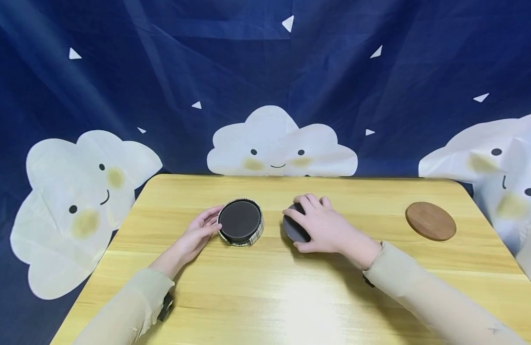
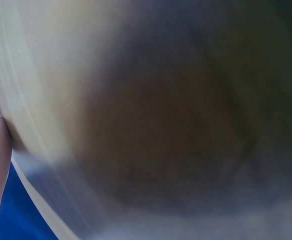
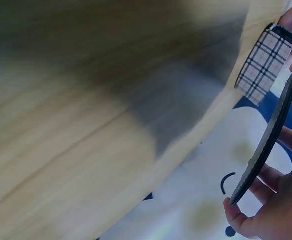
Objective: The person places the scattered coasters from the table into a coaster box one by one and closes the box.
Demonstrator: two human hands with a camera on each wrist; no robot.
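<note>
A round holder with a plaid side wall (image 1: 258,235) stands left of the table's middle, and a black coaster (image 1: 241,219) lies inside it. My left hand (image 1: 199,235) holds the holder at its left side, thumb at the rim. To the right, my right hand (image 1: 323,226) grips another black coaster (image 1: 293,227) by its edge from above. In the right wrist view that coaster (image 3: 266,142) shows edge-on between thumb and fingers, apart from the table, with the plaid holder (image 3: 266,62) beyond. The left wrist view is mostly blurred.
A brown round disc (image 1: 431,221) lies flat on the wooden table (image 1: 231,297), toward the right edge. Behind the table hangs a dark blue cloth (image 1: 256,62) printed with white clouds and small triangles.
</note>
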